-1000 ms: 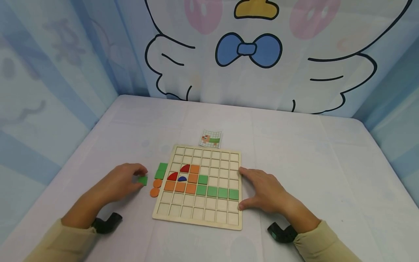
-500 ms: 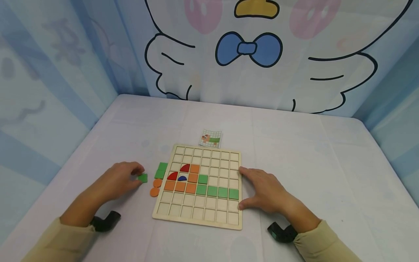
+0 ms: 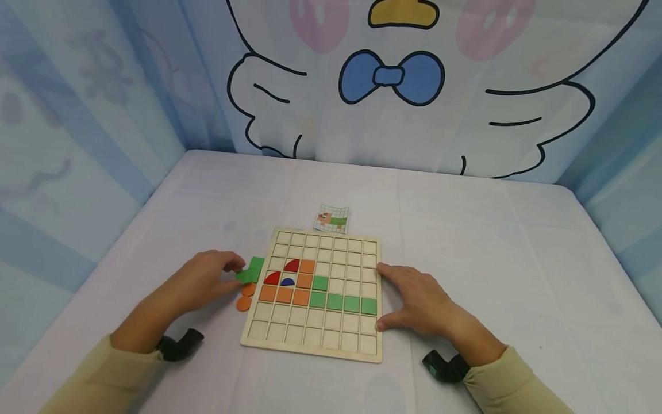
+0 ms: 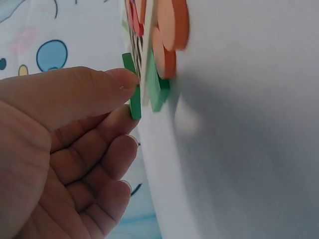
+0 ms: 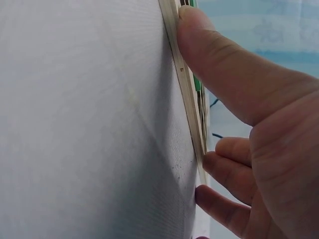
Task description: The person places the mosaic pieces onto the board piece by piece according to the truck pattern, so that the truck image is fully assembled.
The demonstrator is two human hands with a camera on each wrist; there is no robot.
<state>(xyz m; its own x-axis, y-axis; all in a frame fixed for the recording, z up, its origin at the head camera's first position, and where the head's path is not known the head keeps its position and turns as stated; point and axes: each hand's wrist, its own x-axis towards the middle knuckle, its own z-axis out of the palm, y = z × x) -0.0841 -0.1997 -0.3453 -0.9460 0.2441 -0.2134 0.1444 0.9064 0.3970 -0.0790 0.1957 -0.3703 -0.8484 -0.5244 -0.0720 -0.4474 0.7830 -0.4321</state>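
Note:
My left hand (image 3: 199,282) pinches a green square tile (image 4: 135,104) between thumb and forefinger, raised off the table just left of the wooden grid board (image 3: 312,335). In the head view this tile overlaps the green square tiles (image 3: 257,263) lying along the board's left edge. My right hand (image 3: 421,302) is spread at the board's right edge, with thumb and fingertips touching the rim. On the board sit orange squares (image 3: 284,295), a row of green squares (image 3: 335,303) with one more above it, two red quarter-circle pieces (image 3: 292,265) and a blue-and-white piece (image 3: 288,280).
Two round orange pieces (image 3: 243,303) lie left of the board. Behind it is a small picture card (image 3: 332,219) showing a gridded coloured figure. A white cloth covers the table (image 3: 491,259), and a printed curtain (image 3: 393,132) hangs at the back.
My left hand has moved right with the green square tile, from apart on the left to the tiles beside the board. The right hand and the board have stayed put.

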